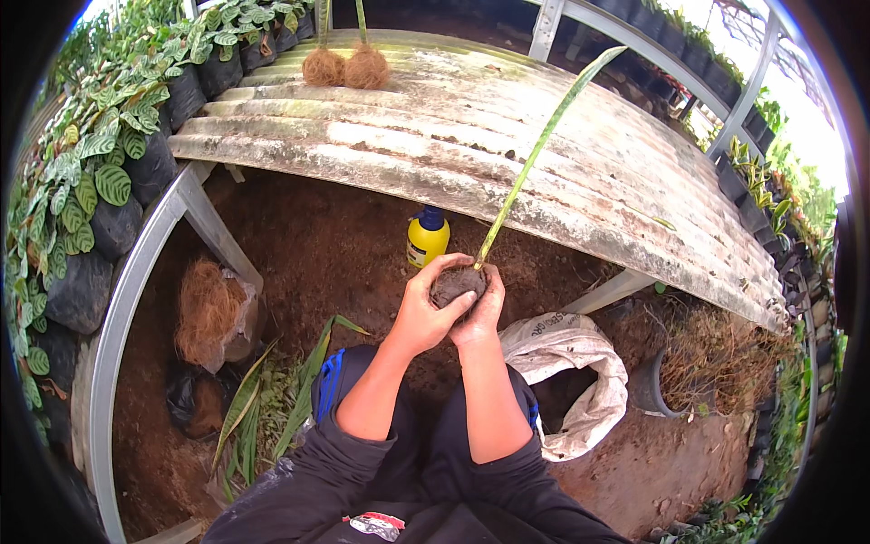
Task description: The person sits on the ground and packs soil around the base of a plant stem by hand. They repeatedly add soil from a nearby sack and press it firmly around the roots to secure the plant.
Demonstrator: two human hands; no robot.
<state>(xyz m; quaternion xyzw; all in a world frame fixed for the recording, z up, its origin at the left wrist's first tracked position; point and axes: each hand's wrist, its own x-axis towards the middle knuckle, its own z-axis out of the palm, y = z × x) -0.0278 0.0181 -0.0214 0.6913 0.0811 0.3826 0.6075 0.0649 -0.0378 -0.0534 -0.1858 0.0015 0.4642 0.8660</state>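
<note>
Between my left hand (435, 309) and my right hand (484, 306) is a dark ball of soil (454, 284), cupped from both sides. One long green leaf (537, 153) rises from the ball and leans up to the right, over the corrugated sheet bench (435, 136). My left thumb lies across the front of the ball. Two finished-looking balls wrapped in brown fibre, a left one (323, 67) and a right one (367, 66), stand touching at the bench's far left, each with a leaf stem.
A yellow bottle with a blue top (428, 238) stands beyond my hands. An open white woven sack (605, 381) lies right of my knees. At left are a bag of coconut fibre (211, 309), cut long leaves (309, 387) and a metal bench frame (129, 306). Potted plants line both sides.
</note>
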